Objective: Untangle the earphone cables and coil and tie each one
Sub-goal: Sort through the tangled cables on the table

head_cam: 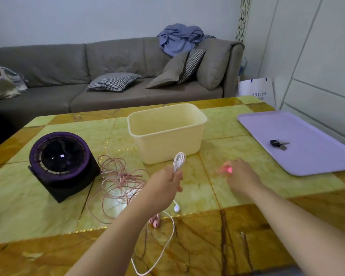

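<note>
Soft, even indoor light casts only faint shadows beneath the cream bin (168, 136), a white glare patch shines on the glossy table (48, 216) front-left of the bin, the right hand (241, 176) just in front of it is motion-blurred around a red glow, and the wall panels (307, 56) far right of it bow from wide-angle distortion.

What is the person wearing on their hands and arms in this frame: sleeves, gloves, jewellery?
Nothing that shows. The left hand and right hand are bare, with no gloves, rings, watch or bracelet. No sleeve shows on either arm up to the picture's lower edge. The right hand's fingertips are blurred, so fine detail there cannot be told.
</note>
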